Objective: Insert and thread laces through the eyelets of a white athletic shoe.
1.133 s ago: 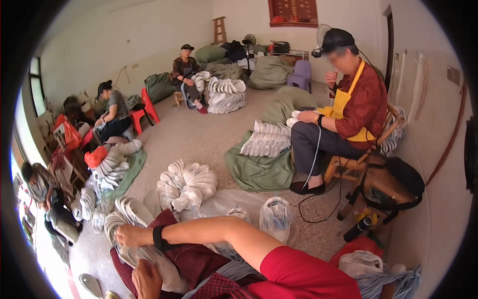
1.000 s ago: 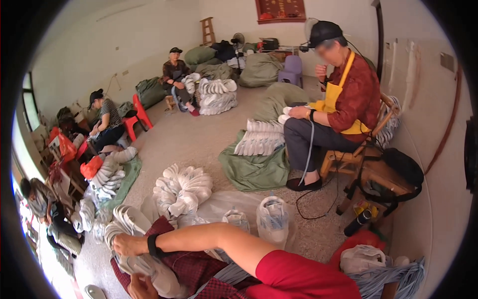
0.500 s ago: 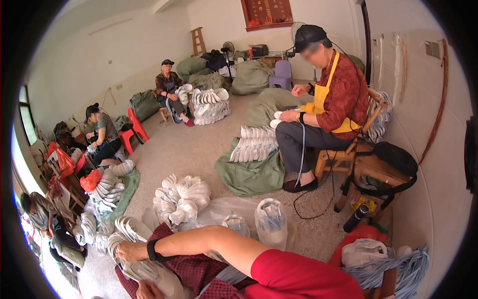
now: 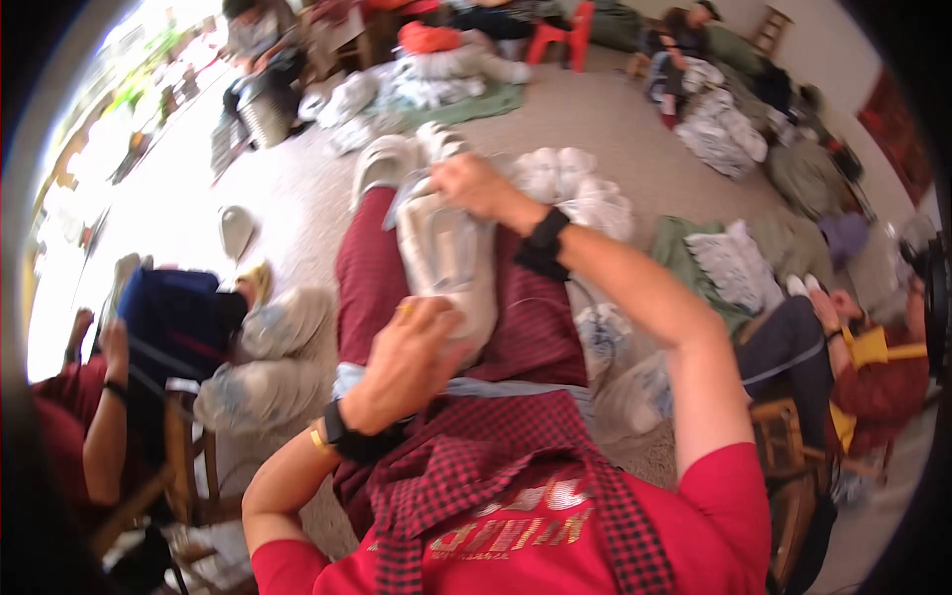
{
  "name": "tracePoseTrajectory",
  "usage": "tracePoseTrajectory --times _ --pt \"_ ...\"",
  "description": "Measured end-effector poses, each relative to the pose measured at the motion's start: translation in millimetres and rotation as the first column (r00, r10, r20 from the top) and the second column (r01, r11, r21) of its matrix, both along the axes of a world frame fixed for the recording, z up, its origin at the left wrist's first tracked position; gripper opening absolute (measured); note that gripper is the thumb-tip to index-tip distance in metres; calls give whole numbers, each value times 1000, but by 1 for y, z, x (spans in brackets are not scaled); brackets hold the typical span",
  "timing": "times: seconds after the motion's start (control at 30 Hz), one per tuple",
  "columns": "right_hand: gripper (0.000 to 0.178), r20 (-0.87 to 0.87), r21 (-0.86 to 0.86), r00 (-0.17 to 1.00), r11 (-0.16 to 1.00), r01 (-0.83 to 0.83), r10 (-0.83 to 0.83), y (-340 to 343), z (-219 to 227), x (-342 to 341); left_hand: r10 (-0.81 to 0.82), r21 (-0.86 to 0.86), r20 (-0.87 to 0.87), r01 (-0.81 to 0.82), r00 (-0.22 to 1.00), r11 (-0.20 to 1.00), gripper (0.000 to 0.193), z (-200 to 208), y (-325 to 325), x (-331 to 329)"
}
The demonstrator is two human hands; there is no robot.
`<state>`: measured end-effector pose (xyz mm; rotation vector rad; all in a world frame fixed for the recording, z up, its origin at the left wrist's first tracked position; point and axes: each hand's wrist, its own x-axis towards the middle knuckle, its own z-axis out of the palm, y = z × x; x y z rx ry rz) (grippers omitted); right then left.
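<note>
A white shoe point(image 4: 448, 260) with pale grey-blue strips rests lengthwise on my lap, over dark red checked cloth. At its far end my right hand point(image 4: 480, 188) is closed in a pinch, and what sits between the fingertips is too small to make out. My left hand point(image 4: 405, 359) lies at the near end of the shoe, fingers curled and closed, the fingertips partly smeared by motion. Whatever it holds is hidden. Both wrists wear black bands. Beyond the lap, white shoes point(image 4: 387, 159) stand near my knees.
Stacked white shoes point(image 4: 266, 397) lie at my left beside a seated person point(image 4: 84, 426). More white shoes point(image 4: 595, 203) are on the floor to the right. A person in a yellow apron point(image 4: 873, 357) sits at far right; a red chair point(image 4: 563, 40) stands at the back.
The view has swung down and left, bringing my lap and both arms into full sight. My right hand is now at the shoe's far end; my left hand shows far more.
</note>
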<state>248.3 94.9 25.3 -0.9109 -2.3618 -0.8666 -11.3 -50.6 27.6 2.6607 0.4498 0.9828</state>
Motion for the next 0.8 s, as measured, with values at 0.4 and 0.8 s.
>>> tracePoseTrajectory --times 0.4,0.8 --pt "38 -524 -550 845 799 -244 -103 -24 27 -41 278 -482 139 -180 950 858 19 -4 20 0" --pt "16 55 30 998 999 -36 34 38 192 -14 96 153 -183 -68 978 986 33 -42 3 2"
